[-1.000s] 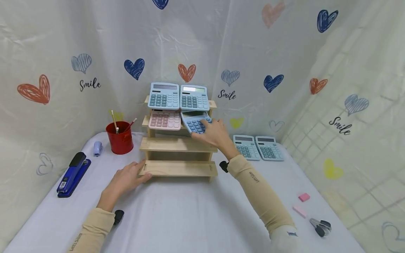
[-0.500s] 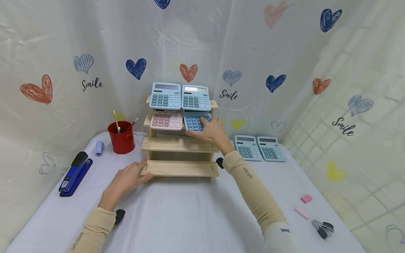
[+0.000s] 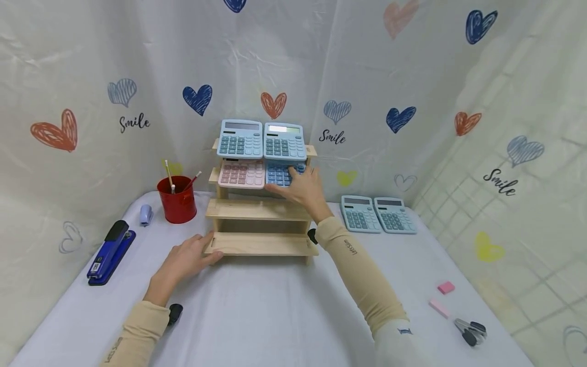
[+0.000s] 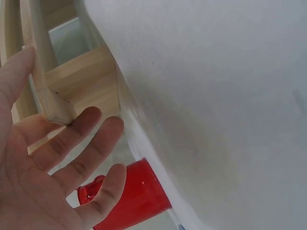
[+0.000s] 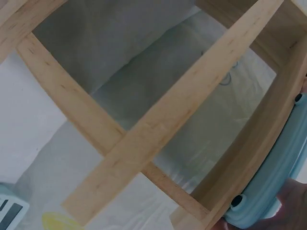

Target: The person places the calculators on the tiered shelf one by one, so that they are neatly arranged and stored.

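A tiered wooden rack (image 3: 259,210) stands at the middle of the table. On its second tier from the top, my right hand (image 3: 304,187) holds a blue calculator (image 3: 276,175), thumb at the lower left corner and a finger over the keys. That calculator's underside (image 5: 276,178) with dark round feet faces the rack in the right wrist view. A pink calculator (image 3: 242,176) lies just left of it. My left hand (image 3: 185,259) holds the left end of the lowest tier between thumb and index finger; in the left wrist view the other fingers (image 4: 93,151) stay extended.
Two light blue calculators (image 3: 240,138) lean on the top tier; two more calculators (image 3: 361,214) lie right of the rack. Leftward are a red pencil bucket (image 3: 178,201), a small lilac item (image 3: 145,215) and a blue stapler (image 3: 110,253). Pink erasers (image 3: 446,288) lie at right, near a metal-and-black item (image 3: 471,331).
The blue calculator has turned from slanted to straight and slid further back, under the top tier's calculator. My right hand has shifted slightly left with it. My left hand keeps its place.
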`<move>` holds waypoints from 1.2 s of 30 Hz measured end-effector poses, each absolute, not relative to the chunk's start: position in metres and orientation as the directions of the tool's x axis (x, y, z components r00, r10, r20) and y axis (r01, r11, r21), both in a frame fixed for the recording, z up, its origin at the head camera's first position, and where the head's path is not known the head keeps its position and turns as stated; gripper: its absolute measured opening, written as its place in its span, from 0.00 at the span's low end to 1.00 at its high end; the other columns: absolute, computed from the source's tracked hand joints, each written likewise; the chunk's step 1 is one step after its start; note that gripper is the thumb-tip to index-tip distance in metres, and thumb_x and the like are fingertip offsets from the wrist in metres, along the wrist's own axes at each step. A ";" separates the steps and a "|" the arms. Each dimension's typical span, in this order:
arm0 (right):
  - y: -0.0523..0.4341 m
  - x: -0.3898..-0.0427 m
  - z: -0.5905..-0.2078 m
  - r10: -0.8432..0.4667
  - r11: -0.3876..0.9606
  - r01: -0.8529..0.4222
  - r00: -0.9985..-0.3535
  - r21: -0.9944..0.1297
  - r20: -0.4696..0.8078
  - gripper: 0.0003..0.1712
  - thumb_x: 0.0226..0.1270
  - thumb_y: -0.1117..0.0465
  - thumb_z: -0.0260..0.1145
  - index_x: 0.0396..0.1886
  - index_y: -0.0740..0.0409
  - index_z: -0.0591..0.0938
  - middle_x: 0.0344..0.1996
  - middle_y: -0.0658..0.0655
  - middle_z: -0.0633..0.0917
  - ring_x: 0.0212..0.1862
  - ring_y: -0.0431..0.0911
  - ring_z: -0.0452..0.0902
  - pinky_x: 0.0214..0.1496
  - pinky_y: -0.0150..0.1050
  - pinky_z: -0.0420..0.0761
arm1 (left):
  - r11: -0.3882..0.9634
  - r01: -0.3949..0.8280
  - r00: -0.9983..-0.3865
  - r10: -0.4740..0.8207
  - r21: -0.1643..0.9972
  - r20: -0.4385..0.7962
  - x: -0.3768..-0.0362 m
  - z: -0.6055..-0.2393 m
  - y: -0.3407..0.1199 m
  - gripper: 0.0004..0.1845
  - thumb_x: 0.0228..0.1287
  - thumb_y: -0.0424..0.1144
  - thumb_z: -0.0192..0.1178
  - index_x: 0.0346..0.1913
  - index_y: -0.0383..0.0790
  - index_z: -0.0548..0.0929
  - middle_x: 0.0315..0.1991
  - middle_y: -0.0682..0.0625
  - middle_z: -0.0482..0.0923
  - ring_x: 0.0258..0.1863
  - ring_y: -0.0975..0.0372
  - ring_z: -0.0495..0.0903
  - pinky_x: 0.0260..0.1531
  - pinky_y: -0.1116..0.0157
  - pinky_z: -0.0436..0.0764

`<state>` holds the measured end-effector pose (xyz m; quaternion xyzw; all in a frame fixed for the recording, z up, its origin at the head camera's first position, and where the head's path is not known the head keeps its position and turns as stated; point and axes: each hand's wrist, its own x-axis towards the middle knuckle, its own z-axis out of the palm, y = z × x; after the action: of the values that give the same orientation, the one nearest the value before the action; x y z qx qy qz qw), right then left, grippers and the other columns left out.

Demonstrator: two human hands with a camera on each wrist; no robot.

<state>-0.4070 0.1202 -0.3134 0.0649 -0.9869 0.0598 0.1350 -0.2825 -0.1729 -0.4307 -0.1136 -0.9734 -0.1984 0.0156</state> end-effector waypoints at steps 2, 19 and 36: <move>0.120 -0.407 -0.314 -0.111 0.984 -0.144 -0.953 -0.101 0.284 0.65 0.47 0.10 0.50 0.78 0.45 0.64 0.77 0.76 0.53 0.66 0.63 0.63 0.65 0.51 0.70 | 0.896 0.224 -0.975 0.211 0.384 0.077 -0.282 -0.431 -0.173 0.42 0.67 0.58 0.61 0.74 0.34 0.65 0.55 0.34 0.78 0.44 0.50 0.79 0.44 0.41 0.80; 0.199 -0.387 -0.334 -0.096 0.929 -0.221 -0.918 -0.297 0.384 0.51 0.67 0.23 0.45 0.76 0.54 0.66 0.70 0.70 0.70 0.71 0.67 0.63 0.71 0.64 0.62 | 0.893 0.246 -0.969 0.216 0.378 0.120 -0.277 -0.432 -0.171 0.40 0.67 0.57 0.62 0.73 0.34 0.68 0.54 0.35 0.79 0.43 0.50 0.80 0.41 0.44 0.80; 0.318 -0.413 -0.403 0.004 0.989 0.009 -1.000 -0.151 -0.029 0.52 0.72 0.30 0.46 0.79 0.66 0.56 0.72 0.82 0.59 0.72 0.78 0.54 0.74 0.71 0.56 | 0.887 0.250 -0.968 0.221 0.389 0.119 -0.277 -0.432 -0.173 0.41 0.67 0.57 0.62 0.73 0.34 0.67 0.53 0.35 0.80 0.43 0.50 0.80 0.40 0.44 0.80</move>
<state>-0.4134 0.3180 -0.4033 -0.0032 -0.9970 0.0755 -0.0141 -0.2770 -0.1728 -0.4315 -0.1214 -0.9706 -0.2048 0.0357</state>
